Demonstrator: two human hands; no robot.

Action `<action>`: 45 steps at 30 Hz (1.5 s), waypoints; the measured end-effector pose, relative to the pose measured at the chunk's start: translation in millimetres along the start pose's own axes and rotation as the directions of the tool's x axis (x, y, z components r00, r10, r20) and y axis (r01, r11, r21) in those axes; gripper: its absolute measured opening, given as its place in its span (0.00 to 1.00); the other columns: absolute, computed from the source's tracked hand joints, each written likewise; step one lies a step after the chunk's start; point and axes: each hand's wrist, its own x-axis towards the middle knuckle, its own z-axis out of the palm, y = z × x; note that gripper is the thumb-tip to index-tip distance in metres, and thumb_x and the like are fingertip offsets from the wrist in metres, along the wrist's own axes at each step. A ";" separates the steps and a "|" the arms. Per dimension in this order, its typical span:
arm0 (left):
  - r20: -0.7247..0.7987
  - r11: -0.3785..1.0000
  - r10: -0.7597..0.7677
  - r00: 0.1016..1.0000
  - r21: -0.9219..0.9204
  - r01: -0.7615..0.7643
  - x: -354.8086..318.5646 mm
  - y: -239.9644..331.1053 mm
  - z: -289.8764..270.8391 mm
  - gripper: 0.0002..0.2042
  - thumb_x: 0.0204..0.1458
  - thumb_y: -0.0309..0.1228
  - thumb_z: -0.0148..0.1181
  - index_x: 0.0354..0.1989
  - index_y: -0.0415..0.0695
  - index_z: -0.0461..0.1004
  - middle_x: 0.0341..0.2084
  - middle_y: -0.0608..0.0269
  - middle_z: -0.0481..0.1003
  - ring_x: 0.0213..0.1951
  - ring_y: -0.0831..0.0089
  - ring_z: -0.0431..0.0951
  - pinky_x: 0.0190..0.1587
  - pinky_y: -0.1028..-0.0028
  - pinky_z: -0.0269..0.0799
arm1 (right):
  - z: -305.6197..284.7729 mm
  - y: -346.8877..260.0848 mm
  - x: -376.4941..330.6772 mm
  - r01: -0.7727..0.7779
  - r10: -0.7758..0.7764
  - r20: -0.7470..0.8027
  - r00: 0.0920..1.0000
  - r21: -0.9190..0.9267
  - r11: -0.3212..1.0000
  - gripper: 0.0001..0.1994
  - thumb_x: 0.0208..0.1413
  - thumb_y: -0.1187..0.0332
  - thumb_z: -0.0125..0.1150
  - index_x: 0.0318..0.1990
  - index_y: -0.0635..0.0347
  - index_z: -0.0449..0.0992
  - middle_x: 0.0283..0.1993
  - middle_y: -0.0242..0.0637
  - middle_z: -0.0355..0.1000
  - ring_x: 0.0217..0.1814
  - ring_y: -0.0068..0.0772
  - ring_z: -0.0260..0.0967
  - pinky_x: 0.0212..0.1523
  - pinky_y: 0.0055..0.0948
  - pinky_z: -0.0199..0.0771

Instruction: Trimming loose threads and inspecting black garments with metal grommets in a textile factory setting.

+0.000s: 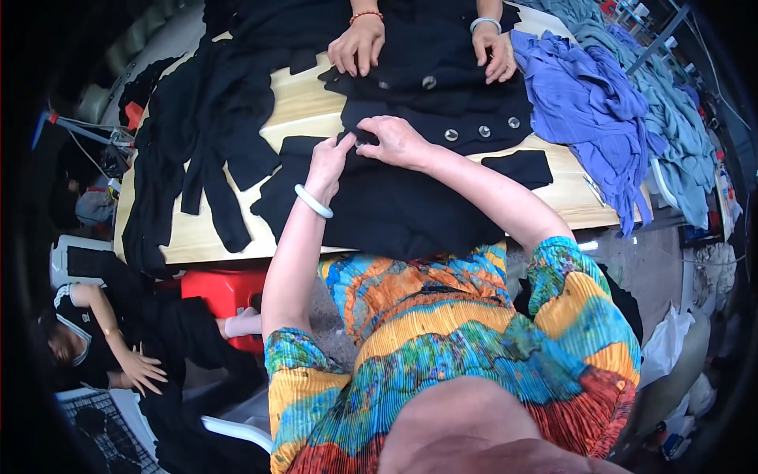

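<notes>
Both my hands are closed at the edge of a black buttoned garment (379, 201) on the wooden table. My left hand (325, 164), with a pale bangle at its wrist, pinches the black cloth between thumb and fingers. Close beside it, my right hand (393, 142) grips the same edge with bent fingers. A small shiny spot, perhaps a button, shows between the two hands. Large round buttons (451, 134) line the black cloth to the right. Across the table, a co-worker's hands (359, 43) rest on the far part of the black cloth.
More black garments (213, 118) cover the table's left side. Purple cloth (580, 103) and teal cloth (671, 126) hang over its right side. Small metal snips (594, 189) lie near the right edge. A red stool (213, 292) and a seated person (103, 332) are at left.
</notes>
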 end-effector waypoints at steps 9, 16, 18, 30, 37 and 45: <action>0.058 1.000 0.028 0.998 -0.016 -0.027 -4.8 1.6 -1.4 0.10 0.50 0.28 0.53 0.38 0.36 0.68 0.30 0.65 0.71 0.30 0.81 0.69 0.33 0.82 0.64 | -0.4 -2.1 1.4 0.078 -0.072 0.041 0.997 -0.165 0.983 0.16 0.39 0.63 0.60 0.36 0.63 0.71 0.29 0.42 0.71 0.36 0.42 0.69 0.43 0.36 0.64; 0.193 0.598 0.390 0.900 0.690 -0.408 -13.2 4.7 -7.6 0.23 0.42 0.22 0.53 0.52 0.48 0.64 0.42 0.52 0.68 0.38 0.64 0.73 0.37 0.75 0.68 | 3.3 4.1 -7.7 0.120 -0.118 0.023 0.993 -0.159 0.980 0.15 0.40 0.63 0.59 0.36 0.60 0.71 0.27 0.40 0.71 0.35 0.39 0.68 0.49 0.37 0.59; 0.277 0.494 0.529 0.802 0.668 -0.556 -15.9 9.5 -7.6 0.23 0.42 0.21 0.53 0.50 0.47 0.65 0.48 0.53 0.65 0.40 0.63 0.72 0.36 0.74 0.69 | 0.1 2.1 -9.8 0.121 -0.120 0.013 0.993 -0.192 0.974 0.15 0.41 0.63 0.58 0.38 0.59 0.71 0.27 0.39 0.70 0.36 0.38 0.68 0.53 0.40 0.55; 0.211 0.796 0.357 0.910 0.440 -0.415 -8.8 -1.0 -5.0 0.10 0.48 0.25 0.53 0.39 0.38 0.73 0.27 0.63 0.75 0.29 0.82 0.71 0.34 0.81 0.66 | -5.9 -1.6 -17.8 0.037 -0.035 0.051 0.998 -0.049 0.998 0.14 0.46 0.67 0.56 0.41 0.59 0.69 0.32 0.43 0.68 0.36 0.45 0.68 0.39 0.38 0.69; 0.089 0.948 0.221 0.971 0.215 -0.236 -4.2 -9.6 -3.1 0.07 0.48 0.26 0.52 0.34 0.36 0.73 0.23 0.71 0.72 0.26 0.86 0.66 0.29 0.84 0.61 | -7.5 -0.4 -15.5 0.002 0.000 0.078 0.997 -0.033 0.999 0.14 0.47 0.68 0.55 0.42 0.58 0.67 0.34 0.44 0.67 0.37 0.48 0.67 0.35 0.38 0.70; 0.087 0.937 0.252 0.964 0.225 -0.265 -13.1 -8.3 -7.2 0.11 0.47 0.22 0.50 0.40 0.36 0.70 0.25 0.68 0.71 0.28 0.83 0.68 0.32 0.83 0.64 | 6.0 -3.6 -15.4 0.067 -0.067 0.002 0.998 0.026 0.997 0.14 0.47 0.69 0.55 0.43 0.53 0.64 0.30 0.48 0.65 0.31 0.52 0.67 0.31 0.43 0.69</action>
